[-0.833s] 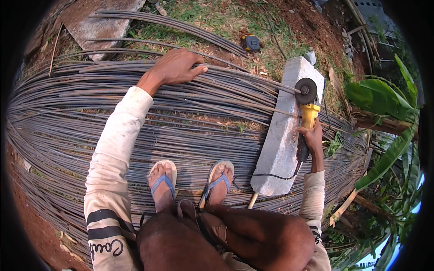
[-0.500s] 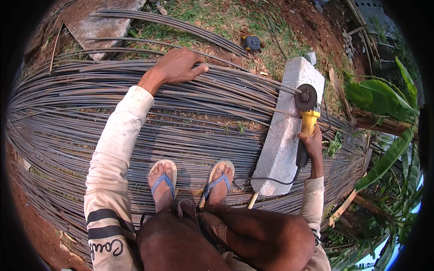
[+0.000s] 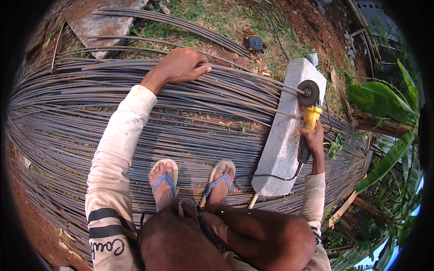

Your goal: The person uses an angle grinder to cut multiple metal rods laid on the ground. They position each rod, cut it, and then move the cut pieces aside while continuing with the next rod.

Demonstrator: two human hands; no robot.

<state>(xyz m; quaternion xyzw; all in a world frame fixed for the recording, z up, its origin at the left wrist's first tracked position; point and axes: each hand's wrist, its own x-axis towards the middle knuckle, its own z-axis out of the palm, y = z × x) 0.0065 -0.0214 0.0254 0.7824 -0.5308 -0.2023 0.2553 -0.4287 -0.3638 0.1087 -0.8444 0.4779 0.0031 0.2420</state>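
Note:
My right hand (image 3: pixel 313 137) is wrapped around the body of a yellow and black angle grinder (image 3: pixel 311 116). Its dark cutting disc (image 3: pixel 308 93) stands at the ends of some thin steel bars (image 3: pixel 253 80), over a long grey concrete block (image 3: pixel 278 144). Small orange specks show around the grinder and my right hand. My left hand (image 3: pixel 181 67) lies over the upper bundle of bars, fingers curled down on them and thumb pointing right. Its fingertips are partly hidden. The bars' ends rest across the block.
Many more steel bars (image 3: pixel 113 149) cover the ground under my sandalled feet. A black cord (image 3: pixel 266 176) crosses the block's near end. Beyond the bars lie a yellow and black tape measure (image 3: pixel 254 43) and a stone slab (image 3: pixel 106 29). Banana leaves (image 3: pixel 384 97) hang at the right.
Orange specks are more noticeable around the grinder and my right hand. Both hands keep their holds, and the whole view has shifted slightly.

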